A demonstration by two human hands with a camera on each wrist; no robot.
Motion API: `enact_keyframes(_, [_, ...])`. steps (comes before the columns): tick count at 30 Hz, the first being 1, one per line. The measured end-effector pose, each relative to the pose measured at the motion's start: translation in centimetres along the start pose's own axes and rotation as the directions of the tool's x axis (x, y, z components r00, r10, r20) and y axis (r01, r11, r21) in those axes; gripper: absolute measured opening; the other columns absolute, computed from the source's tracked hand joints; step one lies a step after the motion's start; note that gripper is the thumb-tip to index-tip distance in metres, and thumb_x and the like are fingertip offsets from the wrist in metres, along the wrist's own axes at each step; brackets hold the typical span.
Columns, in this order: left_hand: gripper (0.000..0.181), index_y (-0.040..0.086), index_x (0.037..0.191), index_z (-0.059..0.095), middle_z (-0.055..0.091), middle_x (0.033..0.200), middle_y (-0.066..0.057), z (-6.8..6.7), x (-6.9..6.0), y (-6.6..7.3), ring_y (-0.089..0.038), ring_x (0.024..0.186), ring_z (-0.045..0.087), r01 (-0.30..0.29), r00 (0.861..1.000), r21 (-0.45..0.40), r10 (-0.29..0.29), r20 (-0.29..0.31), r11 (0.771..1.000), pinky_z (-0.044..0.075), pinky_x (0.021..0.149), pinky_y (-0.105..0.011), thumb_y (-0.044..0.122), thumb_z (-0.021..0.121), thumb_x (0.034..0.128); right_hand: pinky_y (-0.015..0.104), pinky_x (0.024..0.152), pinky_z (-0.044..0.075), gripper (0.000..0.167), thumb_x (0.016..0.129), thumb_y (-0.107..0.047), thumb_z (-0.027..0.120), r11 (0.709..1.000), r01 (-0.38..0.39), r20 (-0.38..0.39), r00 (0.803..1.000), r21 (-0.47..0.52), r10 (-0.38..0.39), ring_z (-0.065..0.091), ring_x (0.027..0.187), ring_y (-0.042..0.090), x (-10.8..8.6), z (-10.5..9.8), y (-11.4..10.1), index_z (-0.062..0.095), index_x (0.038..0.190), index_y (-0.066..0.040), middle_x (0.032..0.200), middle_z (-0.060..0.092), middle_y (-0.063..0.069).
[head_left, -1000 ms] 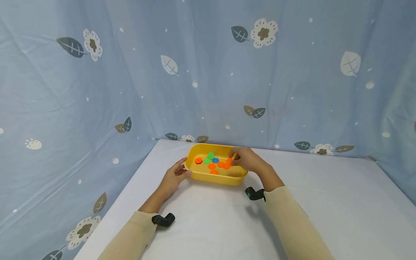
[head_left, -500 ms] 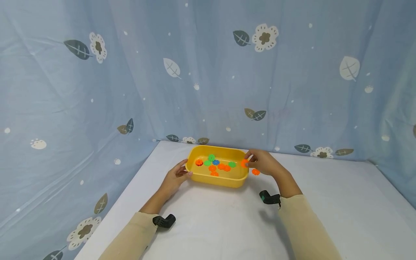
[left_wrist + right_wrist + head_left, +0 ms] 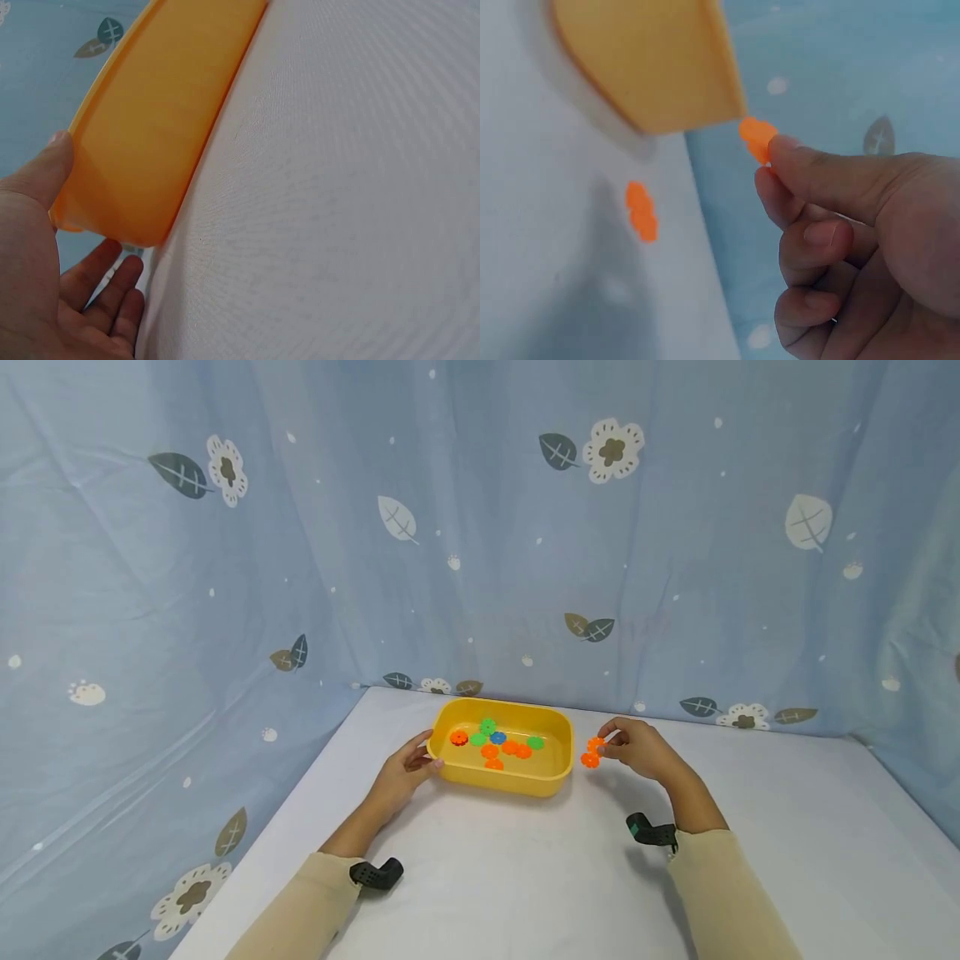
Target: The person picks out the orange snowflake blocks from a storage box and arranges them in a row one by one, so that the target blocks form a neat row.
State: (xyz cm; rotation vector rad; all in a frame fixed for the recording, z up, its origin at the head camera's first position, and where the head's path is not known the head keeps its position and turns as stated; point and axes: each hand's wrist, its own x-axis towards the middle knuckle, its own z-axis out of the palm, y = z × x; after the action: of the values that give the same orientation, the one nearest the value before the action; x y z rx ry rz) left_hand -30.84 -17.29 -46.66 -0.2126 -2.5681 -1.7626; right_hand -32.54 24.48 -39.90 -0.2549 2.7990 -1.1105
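A yellow plastic tray (image 3: 495, 781) stands on the white tabletop, with several flower-shaped plastic pieces lying in it, among them an orange piece (image 3: 490, 752), a green piece (image 3: 535, 742) and a blue piece (image 3: 498, 738). My left hand (image 3: 397, 781) holds the tray's left end, thumb at the front rim and fingers round the corner. Beyond the right end, my right hand (image 3: 637, 750) pinches an orange flower-shaped piece (image 3: 757, 138) between thumb and index finger, raised off the surface. Below it, a second orange flower-shaped piece (image 3: 641, 211) lies on the table.
White cloth covers the table (image 3: 510, 877). A blue curtain (image 3: 465, 568) with leaf and flower prints hangs behind and along the left side. Black wrist cameras sit on both cuffs, the left camera (image 3: 377, 873) and the right camera (image 3: 651, 832).
My right hand has come out of the tray and moved right, carrying an orange piece over the right rim to above the table. My left hand stays at the tray's left end.
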Motion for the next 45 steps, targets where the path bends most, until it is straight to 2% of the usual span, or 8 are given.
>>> enact_keyframes(7, [0.069,0.024,0.149,0.042,0.057,0.135,-0.013,0.1,-0.1,-0.1,-0.027,0.115,0.057,-0.020,1.000,-0.002,0.020,0.001,1.000,0.045,0.098,-0.047,0.034,0.074,0.0877,0.034,0.070,0.051,0.023,0.090,-0.013,0.070,0.999,-0.047,-0.020,0.999,-0.018,0.046,0.058,0.080,0.024,0.1,0.7,2.2,0.062,0.111,-0.005,0.091,0.063,0.007])
enact_keyframes(14, [0.067,0.023,0.149,0.042,0.057,0.134,-0.013,0.1,-0.1,-0.1,-0.026,0.115,0.057,-0.026,1.000,-0.001,0.026,0.000,1.000,0.046,0.098,-0.046,0.031,0.072,0.0895,0.035,0.068,0.050,0.023,0.089,-0.011,0.070,0.995,-0.096,-0.044,0.995,-0.039,0.095,0.057,0.082,0.025,0.3,1.3,3.5,0.064,0.109,-0.003,0.095,0.063,0.010])
enact_keyframes(15, [0.066,0.021,0.149,0.041,0.057,0.134,-0.014,0.0,-0.4,0.6,-0.028,0.115,0.056,-0.023,1.000,0.003,0.023,0.006,1.000,0.045,0.098,-0.046,0.030,0.071,0.0905,0.035,0.068,0.050,0.022,0.088,-0.011,0.070,0.993,-0.109,-0.046,0.993,-0.041,0.107,0.057,0.082,0.025,0.3,1.4,3.6,0.064,0.109,-0.003,0.096,0.063,0.011])
enact_keyframes(21, [0.067,0.022,0.150,0.040,0.055,0.136,-0.015,0.0,-0.4,0.8,-0.028,0.117,0.055,0.002,1.000,0.012,-0.002,0.001,1.000,0.045,0.099,-0.046,0.029,0.071,0.0909,0.038,0.071,0.049,0.025,0.087,-0.008,0.069,0.985,-0.168,-0.063,0.984,-0.046,0.165,0.057,0.083,0.026,0.4,1.8,4.3,0.064,0.111,-0.001,0.095,0.063,0.011])
enact_keyframes(22, [0.067,0.023,0.149,0.041,0.056,0.135,-0.014,0.0,-0.1,0.2,-0.027,0.116,0.056,-0.003,1.000,0.012,0.003,-0.007,1.000,0.046,0.098,-0.046,0.030,0.071,0.0903,0.038,0.071,0.049,0.025,0.087,-0.009,0.070,0.984,-0.172,-0.067,0.983,-0.048,0.169,0.057,0.083,0.026,0.5,1.8,4.4,0.064,0.111,-0.001,0.095,0.063,0.011])
enact_keyframes(23, [0.067,0.023,0.149,0.041,0.056,0.135,-0.013,0.1,-0.1,0.2,-0.027,0.116,0.056,0.000,1.000,0.011,0.000,-0.011,1.000,0.046,0.098,-0.045,0.030,0.071,0.0901,0.038,0.071,0.049,0.026,0.087,-0.009,0.070,0.983,-0.179,-0.068,0.982,-0.047,0.176,0.057,0.084,0.026,0.5,1.9,4.6,0.064,0.111,-0.002,0.095,0.063,0.012])
enact_keyframes(30, [0.066,0.025,0.148,0.043,0.056,0.135,-0.012,0.2,-0.1,0.2,-0.026,0.116,0.056,0.012,1.000,-0.012,-0.012,-0.010,1.000,0.045,0.099,-0.045,0.030,0.072,0.0896,0.043,0.077,0.049,0.028,0.088,-0.014,0.071,0.976,-0.200,-0.096,0.977,-0.083,0.192,0.056,0.092,0.031,0.8,2.2,5.3,0.064,0.113,-0.001,0.105,0.062,0.018])
enact_keyframes(45, [0.067,0.023,0.149,0.041,0.056,0.136,-0.013,0.2,-0.2,0.0,-0.027,0.118,0.056,-0.009,1.000,0.005,0.009,-0.004,1.000,0.045,0.099,-0.046,0.033,0.071,0.0900,0.051,0.085,0.046,0.030,0.091,-0.019,0.066,0.972,-0.195,-0.095,0.978,-0.128,0.184,0.055,0.097,0.034,0.5,2.5,5.0,0.063,0.113,0.001,0.108,0.061,0.019])
